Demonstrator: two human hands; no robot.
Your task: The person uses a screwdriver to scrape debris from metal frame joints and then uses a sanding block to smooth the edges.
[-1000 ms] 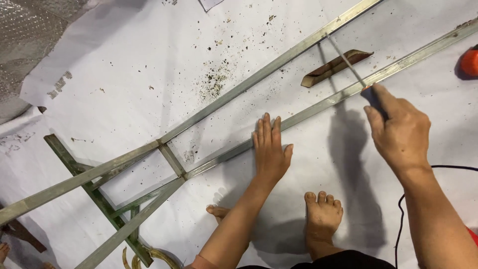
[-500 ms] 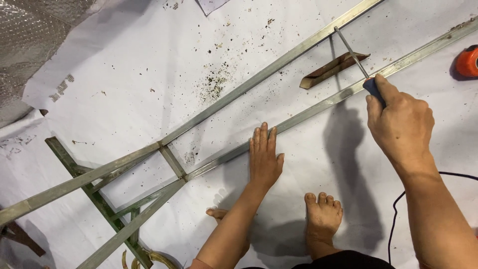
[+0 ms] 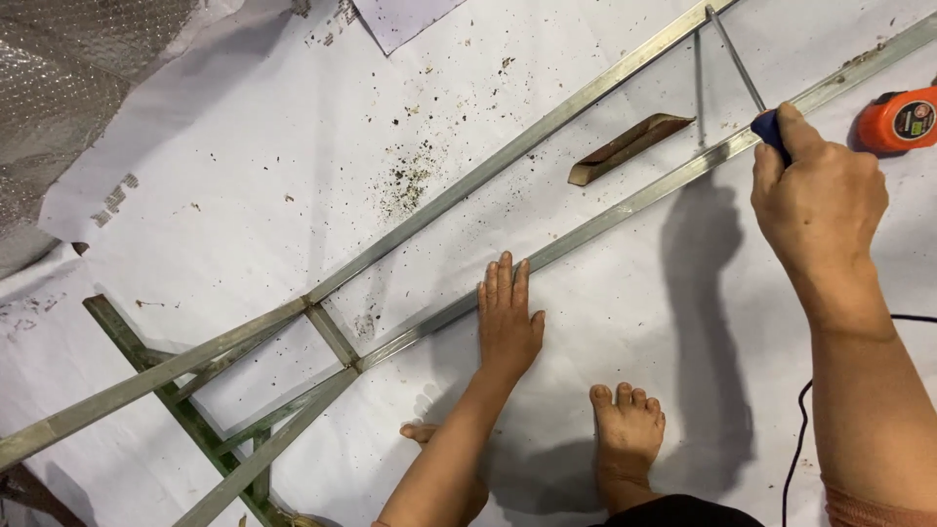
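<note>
The left hand (image 3: 508, 322) was pressed flat, fingers extended, on the metal frame rail (image 3: 625, 210); a blue-handled rod tool (image 3: 747, 83) was gripped in the closed right hand (image 3: 820, 205).

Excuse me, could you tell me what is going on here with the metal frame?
A person crouches barefoot over a long metal frame lying on white sheeting. The left hand presses flat on the frame's nearer rail. The right hand grips a blue-handled tool, its thin rod reaching toward the far rail. An orange tape measure lies nearby.
</note>
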